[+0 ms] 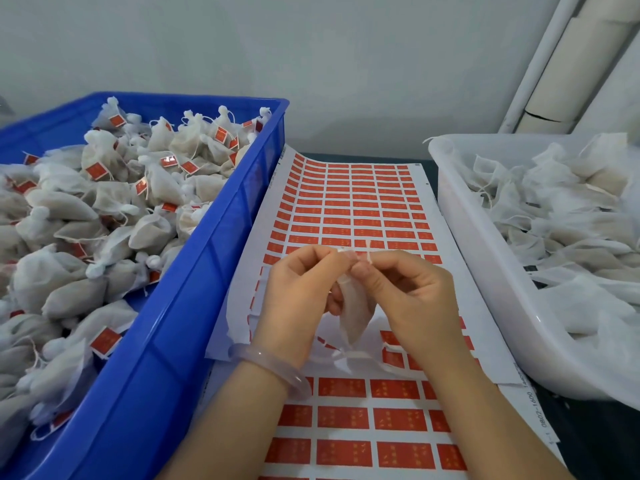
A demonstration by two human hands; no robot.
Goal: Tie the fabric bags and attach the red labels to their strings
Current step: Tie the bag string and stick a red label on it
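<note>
Head view: over the red label sheet (363,202), left hand (298,292) and right hand (408,299), fingers curled, pinch the string (369,252) of a fabric bag (353,313), which hangs free below them, apparently for knotting.

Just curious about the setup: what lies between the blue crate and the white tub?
Sheets of red labels lie between the blue crate and white tub, in the head view; a fabric bag is held above them.
</note>
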